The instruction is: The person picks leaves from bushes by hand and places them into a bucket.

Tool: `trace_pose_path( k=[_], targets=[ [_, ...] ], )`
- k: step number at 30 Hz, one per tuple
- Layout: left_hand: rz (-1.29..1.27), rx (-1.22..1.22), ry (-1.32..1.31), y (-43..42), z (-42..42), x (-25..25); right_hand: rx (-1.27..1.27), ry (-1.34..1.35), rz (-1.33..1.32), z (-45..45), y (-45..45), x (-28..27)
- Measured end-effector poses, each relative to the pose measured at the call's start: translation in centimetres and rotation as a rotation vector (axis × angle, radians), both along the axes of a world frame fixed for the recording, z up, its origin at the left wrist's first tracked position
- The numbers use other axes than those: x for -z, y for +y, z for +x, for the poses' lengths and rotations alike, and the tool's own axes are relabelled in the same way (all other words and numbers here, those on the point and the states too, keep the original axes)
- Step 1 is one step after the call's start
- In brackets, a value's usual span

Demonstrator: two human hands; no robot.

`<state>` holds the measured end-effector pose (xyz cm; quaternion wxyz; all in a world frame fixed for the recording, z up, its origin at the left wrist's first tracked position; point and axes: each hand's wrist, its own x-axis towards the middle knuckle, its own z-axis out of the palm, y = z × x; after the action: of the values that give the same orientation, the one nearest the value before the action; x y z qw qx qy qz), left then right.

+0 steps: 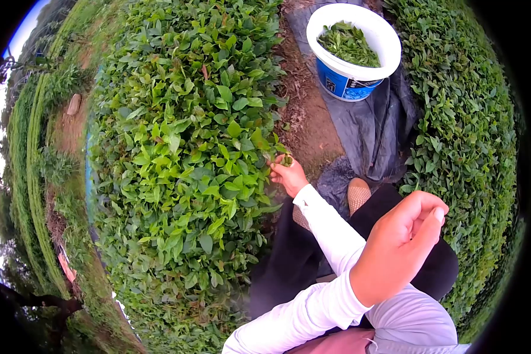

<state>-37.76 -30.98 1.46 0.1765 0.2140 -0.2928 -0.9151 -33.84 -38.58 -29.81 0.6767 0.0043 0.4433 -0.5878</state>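
My right hand [287, 175] is at the right side of a clipped tea bush [183, 135], its fingers pinched around a few tea leaves [287, 160]. Leaves of the bush touch its fingertips. My left hand [398, 248] is raised nearer the camera, above my lap, with the back of the hand showing. Its fingers curl inward and the thumb presses against them; whatever they hold is hidden. The left forearm crosses over the right one. Beyond both hands stands a white bucket [389, 41] with a blue label, partly filled with picked leaves [349, 44].
A second hedge row [463, 118] runs along the right. Between the rows lie bare soil [312, 127] and black plastic sheeting [366, 124]. My knees and feet occupy the narrow path below the bucket. Grassy ground [71, 141] slopes off at the far left.
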Motion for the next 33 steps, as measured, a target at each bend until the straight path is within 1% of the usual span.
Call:
trace_pose_path(
  k=[3, 6, 8, 9, 10, 12, 13, 16, 18, 20, 23, 26, 28, 30, 31, 33],
  targets=[
    [0.004, 0.006, 0.017, 0.0, 0.1, -0.1, 0.017, 0.026, 0.028, 0.1, 0.3, -0.3],
    [-0.006, 0.002, 0.032, 0.1, 0.1, -0.2, -0.028, -0.051, 0.067, -0.4, 0.8, -1.2],
    [-0.01, -0.009, 0.037, 0.0, 0.2, -0.3, 0.054, -0.251, -0.012, -1.9, 2.1, -3.2],
    [-0.008, -0.019, 0.037, -0.1, 0.3, -0.4, 0.129, -0.289, -0.085, -3.3, 2.6, -6.0],
    [-0.001, -0.032, 0.037, -0.2, 0.4, -0.5, 0.166, -0.296, -0.138, -4.6, 3.0, -6.2],
    [-0.023, -0.004, 0.026, -0.2, 0.6, -0.6, 0.181, -0.184, -0.032, -6.0, 3.2, -5.2],
    [-0.047, 0.019, 0.025, -0.5, 0.6, -0.6, 0.119, -0.108, -0.013, -6.3, 2.8, -3.7],
    [-0.023, 0.018, 0.039, -0.2, 0.5, -0.5, 0.103, 0.054, 0.039, -4.9, 0.4, -0.9],
    [-0.03, 0.008, 0.04, -0.3, 0.5, -0.5, 0.048, 0.165, 0.016, -3.6, -2.1, -1.3],
    [-0.025, -0.006, 0.04, -0.4, 0.6, -0.5, 0.014, 0.351, 0.012, -2.5, -4.1, -2.2],
    [-0.022, -0.03, 0.04, -0.7, 0.7, -0.5, 0.018, 0.402, -0.008, -2.2, -5.6, -1.6],
    [-0.032, -0.05, 0.03, -1.0, 0.5, -0.7, 0.122, -0.003, -0.062, -2.8, -3.4, -2.4],
    [-0.033, -0.067, 0.022, -0.8, 0.4, -0.6, 0.06, -0.177, -0.078, -1.9, -0.8, -3.6],
    [-0.05, -0.082, 0.027, -0.9, 0.7, -0.8, 0.168, -0.444, -0.193, -1.4, 1.6, -4.7],
    [-0.06, -0.087, 0.029, -0.9, 0.8, -0.9, 0.169, -0.419, -0.216, -1.6, 2.3, -4.5],
    [-0.048, -0.082, 0.044, -0.9, 1.0, -0.8, 0.116, -0.263, -0.108, -1.4, 2.4, -3.9]
  ],
)
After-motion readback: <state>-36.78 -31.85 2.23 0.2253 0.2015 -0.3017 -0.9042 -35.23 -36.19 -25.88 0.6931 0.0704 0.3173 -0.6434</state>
